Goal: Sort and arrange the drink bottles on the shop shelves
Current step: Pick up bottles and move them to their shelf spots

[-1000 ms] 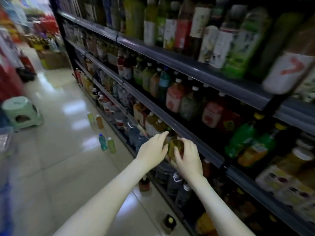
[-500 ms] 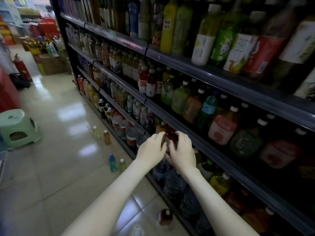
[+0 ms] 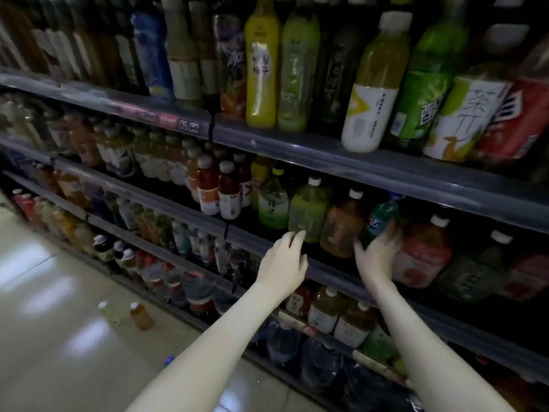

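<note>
Hands have split and come up a shelf!
Teal plastic bottle (image 3: 381,217) stands at the grey metal shelf's (image 3: 329,272) front edge. Right hand (image 3: 375,254) is spread against it, grip unclear. Left hand (image 3: 282,260), loose and empty, is beside the pale green plastic bottle (image 3: 309,212). Looks like this row is next.

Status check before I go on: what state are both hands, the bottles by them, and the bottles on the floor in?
left hand: open, holding nothing, fingers near green bottle
right hand: against teal bottle, grip unclear
green bottle: upright, capped, on shelf
teal bottle: capped, on shelf
pale floor bottle: standing, capped
orange floor bottle: standing, capped
</note>
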The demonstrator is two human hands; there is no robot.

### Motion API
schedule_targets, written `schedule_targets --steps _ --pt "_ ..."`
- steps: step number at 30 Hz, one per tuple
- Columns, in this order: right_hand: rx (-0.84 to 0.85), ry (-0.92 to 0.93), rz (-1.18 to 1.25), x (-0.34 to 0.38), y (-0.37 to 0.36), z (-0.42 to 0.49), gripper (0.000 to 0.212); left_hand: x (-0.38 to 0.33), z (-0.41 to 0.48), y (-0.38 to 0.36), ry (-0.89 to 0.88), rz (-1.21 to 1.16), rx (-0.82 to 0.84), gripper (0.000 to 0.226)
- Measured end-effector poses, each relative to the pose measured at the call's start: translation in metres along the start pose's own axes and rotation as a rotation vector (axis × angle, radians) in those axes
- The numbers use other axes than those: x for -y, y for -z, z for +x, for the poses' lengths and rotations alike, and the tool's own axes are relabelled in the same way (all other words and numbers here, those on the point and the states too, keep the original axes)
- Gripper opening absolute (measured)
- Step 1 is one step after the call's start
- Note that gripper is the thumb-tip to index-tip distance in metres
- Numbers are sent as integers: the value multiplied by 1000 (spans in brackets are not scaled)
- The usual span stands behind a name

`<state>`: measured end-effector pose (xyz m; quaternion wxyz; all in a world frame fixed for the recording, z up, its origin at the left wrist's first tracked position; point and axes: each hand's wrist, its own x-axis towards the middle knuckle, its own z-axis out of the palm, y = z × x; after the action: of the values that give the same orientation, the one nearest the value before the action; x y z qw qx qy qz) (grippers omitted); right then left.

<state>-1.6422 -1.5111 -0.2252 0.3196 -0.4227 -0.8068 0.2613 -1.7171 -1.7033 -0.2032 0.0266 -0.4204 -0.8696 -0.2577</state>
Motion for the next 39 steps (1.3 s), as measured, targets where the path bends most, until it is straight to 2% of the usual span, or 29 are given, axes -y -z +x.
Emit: schedule_targets --steps 5,10,13,15,18,21,27,30,34,39 --pt "-120 -116 -82 7 -3 27 94 12 38 2 -159 0 73 54" --pt "-162 -265 -153 11 -3 35 85 21 58 -2 -270 -27 166 53" --pt "-258 -215 -59 15 -5 17 75 21 62 -6 -323 -58 205 53" --pt "-276 -247 46 15 -7 8 73 17 66 -13 -359 -63 241 54" --pt "-235 -267 226 19 -5 10 89 7 84 -22 -379 -49 300 54" --pt "-168 -328 302 19 -3 19 99 -3 103 -27 -375 -6 323 51" --pt "-78 -342 34 6 -1 34 71 -20 111 -35 -444 -34 326 62" --pt "-89 -318 -11 7 -4 34 78 -26 112 -39 -454 -72 367 69" --pt "-107 -326 50 5 -6 31 85 -27 117 -43 -451 -66 319 71" --pt "-56 -346 102 0 0 28 67 -24 120 -54 -411 -32 268 75"
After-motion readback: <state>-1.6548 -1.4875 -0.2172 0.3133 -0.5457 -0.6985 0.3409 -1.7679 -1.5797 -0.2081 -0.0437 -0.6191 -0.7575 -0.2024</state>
